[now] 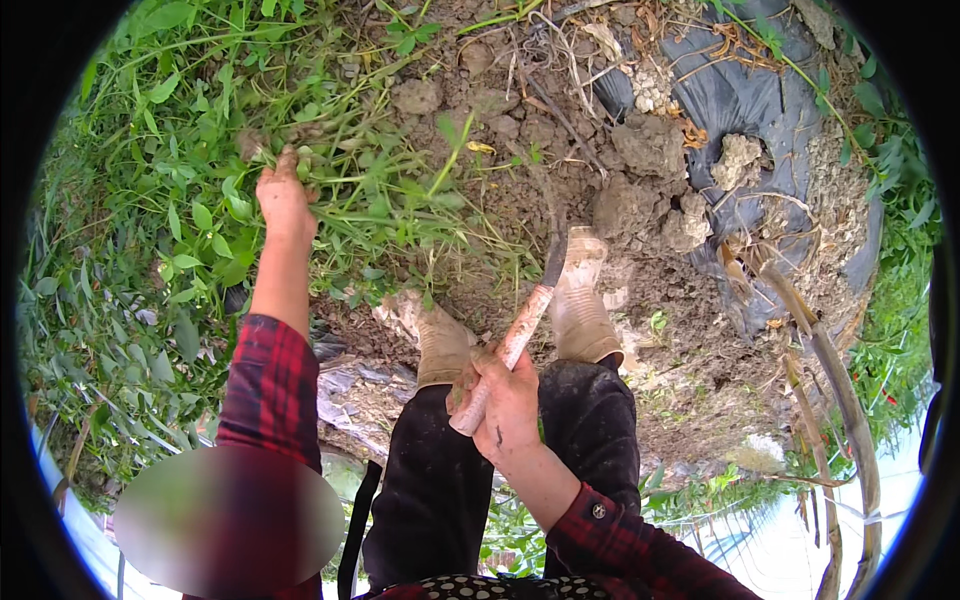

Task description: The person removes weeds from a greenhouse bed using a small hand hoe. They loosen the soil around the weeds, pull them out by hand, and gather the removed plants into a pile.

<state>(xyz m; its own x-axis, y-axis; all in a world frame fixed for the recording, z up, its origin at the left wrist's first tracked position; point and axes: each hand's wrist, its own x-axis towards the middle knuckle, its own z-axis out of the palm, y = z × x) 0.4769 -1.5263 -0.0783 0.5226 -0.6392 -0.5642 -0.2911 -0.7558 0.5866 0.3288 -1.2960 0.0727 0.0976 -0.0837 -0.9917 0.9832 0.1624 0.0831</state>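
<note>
Out at the upper left, my left hand [285, 190] is closed on a bunch of green weeds [390, 190], whose stems and leaves trail off to the right. A brown, soil-coloured clump beside the fingers is blurred. In front of my knees, my right hand [497, 400] wraps round the pale, mud-stained handle of a sickle [522, 325]. Its narrow dark metal points up and away, close beside my right boot; the far end blends into the soil and is hard to make out.
My muddy tan boots [585, 300] stand on bare, cloddy soil [490, 110]. Torn black plastic film [750, 90] with lumps of earth lies at the upper right. Dry, bent stalks [845, 400] rise at the right. Dense green plants [120, 250] fill the left side.
</note>
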